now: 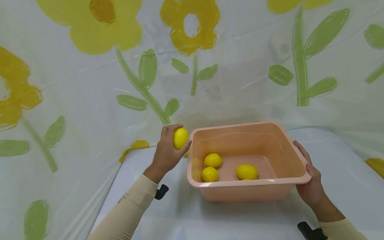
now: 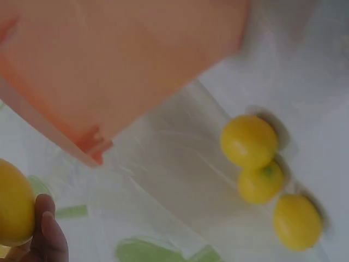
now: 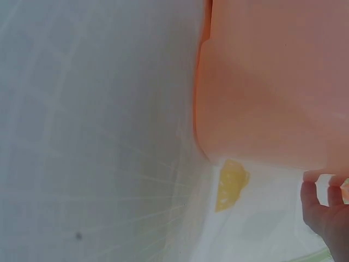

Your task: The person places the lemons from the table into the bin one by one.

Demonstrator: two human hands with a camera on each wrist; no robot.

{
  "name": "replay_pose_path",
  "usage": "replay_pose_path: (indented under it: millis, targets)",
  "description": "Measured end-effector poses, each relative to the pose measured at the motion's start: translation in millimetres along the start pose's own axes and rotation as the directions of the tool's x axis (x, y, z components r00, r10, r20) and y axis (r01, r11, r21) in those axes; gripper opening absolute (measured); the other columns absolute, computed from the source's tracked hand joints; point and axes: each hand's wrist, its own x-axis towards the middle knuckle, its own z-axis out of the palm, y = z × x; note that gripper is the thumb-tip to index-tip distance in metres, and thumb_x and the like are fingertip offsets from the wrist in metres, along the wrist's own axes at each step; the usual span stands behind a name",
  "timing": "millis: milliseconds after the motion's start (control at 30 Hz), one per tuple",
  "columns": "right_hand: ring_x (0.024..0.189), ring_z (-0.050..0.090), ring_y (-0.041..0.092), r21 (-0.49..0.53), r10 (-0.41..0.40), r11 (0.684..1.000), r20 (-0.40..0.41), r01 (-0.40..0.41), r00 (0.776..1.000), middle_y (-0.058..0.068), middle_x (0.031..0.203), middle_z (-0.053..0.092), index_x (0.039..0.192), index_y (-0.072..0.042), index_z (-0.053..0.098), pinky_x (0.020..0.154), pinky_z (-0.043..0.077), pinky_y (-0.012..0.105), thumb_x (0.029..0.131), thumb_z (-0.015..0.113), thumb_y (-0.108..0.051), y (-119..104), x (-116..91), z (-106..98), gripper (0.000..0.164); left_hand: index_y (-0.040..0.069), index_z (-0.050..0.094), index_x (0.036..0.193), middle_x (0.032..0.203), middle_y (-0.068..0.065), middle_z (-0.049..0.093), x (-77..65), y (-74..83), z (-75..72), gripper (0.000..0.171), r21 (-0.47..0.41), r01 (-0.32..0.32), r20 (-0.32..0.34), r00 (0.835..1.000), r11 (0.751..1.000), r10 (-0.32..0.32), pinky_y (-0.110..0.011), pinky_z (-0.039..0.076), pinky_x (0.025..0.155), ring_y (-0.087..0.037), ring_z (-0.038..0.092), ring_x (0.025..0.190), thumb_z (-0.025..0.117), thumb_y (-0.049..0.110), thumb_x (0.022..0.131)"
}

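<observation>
And here's the left hand gripping a lemon beside the pink basin, right hand holding its rim, where slack fingers could drop the lemon outside!

One lemon in the pink tub shows only as a sliver above the near rim. Another yellow sliver peeks out by the left hand, mostly hidden. Dark marks on the left sleeve are too small to read. The left wrist view cuts off the held lemon and most of that hand; the right wrist view crops the tub and right hand at its edges.
</observation>
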Motion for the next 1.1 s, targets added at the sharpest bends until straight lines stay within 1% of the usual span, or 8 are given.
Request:
replay_pose_path:
  millis: [200, 333, 467, 667, 767, 867, 933, 1100]
  targets:
    - [0.132, 0.022, 0.012, 0.001, -0.012, 1.0, 0.003, 0.012, 1.0, -0.005, 0.153, 0.007, 0.147, -0.035, 0.005, 0.088, 0.04, 0.012, 0.09, 0.017, -0.039, 1, 0, -1, 0.058, 0.023, 0.041, 0.128, 0.118, -0.004, 0.04, 5.5, 23.8, 10.5, 0.056, -0.039, -0.033, 0.054, 0.998, 0.999, 0.035, -0.025, 0.053, 0.07, -0.016, 0.055, 0.081, 0.067, 0.038, 0.08]
    - [0.132, 0.021, 0.011, 0.015, -0.035, 0.999, 0.024, 0.034, 0.999, -0.004, 0.153, 0.006, 0.147, -0.033, 0.004, 0.089, 0.039, 0.011, 0.091, 0.014, -0.038, 3, 0, -3, 0.057, 0.025, 0.04, 0.129, 0.119, -0.003, 0.04, 6.7, 34.4, 19.8, 0.055, -0.028, -0.044, 0.13, 0.99, 0.999, 0.048, -0.023, 0.053, 0.072, -0.014, 0.055, 0.081, 0.066, 0.037, 0.081]
    - [0.133, 0.019, 0.011, 0.018, -0.052, 0.999, 0.039, 0.051, 0.998, -0.004, 0.153, 0.005, 0.147, -0.032, 0.004, 0.09, 0.038, 0.011, 0.091, 0.013, -0.038, 3, 1, -4, 0.057, 0.025, 0.04, 0.129, 0.121, -0.002, 0.039, 7.2, 41.0, 29.3, 0.053, 0.013, -0.057, 0.218, 0.974, 0.998, 0.052, -0.022, 0.053, 0.072, -0.013, 0.055, 0.077, 0.063, 0.037, 0.083]
    - [0.132, 0.02, 0.012, -0.003, -0.032, 0.999, 0.036, 0.032, 0.999, -0.005, 0.153, 0.005, 0.147, -0.033, 0.003, 0.089, 0.04, 0.011, 0.091, 0.013, -0.038, 2, 1, -3, 0.057, 0.024, 0.04, 0.131, 0.123, -0.001, 0.04, 10.7, 44.2, 41.8, 0.054, 0.026, -0.082, 0.338, 0.939, 0.996, 0.068, -0.02, 0.051, 0.071, -0.012, 0.052, 0.078, 0.063, 0.035, 0.084]
    - [0.132, 0.021, 0.012, -0.005, -0.023, 1.0, 0.03, 0.023, 0.999, -0.004, 0.153, 0.005, 0.147, -0.034, 0.004, 0.089, 0.04, 0.012, 0.091, 0.014, -0.038, 2, 1, -2, 0.057, 0.023, 0.041, 0.13, 0.121, -0.001, 0.042, 14.6, 44.7, 46.2, 0.054, 0.04, -0.123, 0.382, 0.919, 0.992, 0.098, -0.021, 0.051, 0.069, -0.012, 0.052, 0.077, 0.064, 0.034, 0.083]
    - [0.13, 0.024, 0.01, -0.004, -0.014, 1.0, 0.026, 0.014, 1.0, -0.004, 0.153, 0.006, 0.147, -0.034, 0.003, 0.088, 0.041, 0.012, 0.091, 0.014, -0.038, 1, 2, -2, 0.057, 0.024, 0.041, 0.128, 0.12, -0.001, 0.043, 18.5, 46.0, 50.0, 0.055, 0.06, -0.152, 0.443, 0.89, 0.986, 0.11, -0.022, 0.051, 0.069, -0.012, 0.052, 0.078, 0.066, 0.036, 0.081]
    - [0.129, 0.025, 0.008, 0.004, -0.017, 1.0, 0.025, 0.017, 1.0, -0.004, 0.152, 0.006, 0.147, -0.034, 0.003, 0.088, 0.042, 0.013, 0.09, 0.014, -0.038, 1, 1, -3, 0.058, 0.025, 0.042, 0.127, 0.121, -0.001, 0.043, 20.8, 46.6, 52.3, 0.055, 0.074, -0.165, 0.489, 0.866, 0.984, 0.108, -0.023, 0.051, 0.071, -0.012, 0.053, 0.082, 0.066, 0.039, 0.081]
    - [0.129, 0.024, 0.01, 0.011, -0.018, 1.0, 0.027, 0.017, 0.999, -0.004, 0.152, 0.006, 0.147, -0.034, 0.004, 0.087, 0.042, 0.013, 0.09, 0.013, -0.038, 2, 1, -3, 0.058, 0.026, 0.043, 0.124, 0.12, 0.0, 0.042, 24.0, 48.7, 55.2, 0.055, 0.115, -0.14, 0.584, 0.811, 0.983, 0.048, -0.021, 0.051, 0.072, -0.012, 0.054, 0.083, 0.068, 0.044, 0.078]
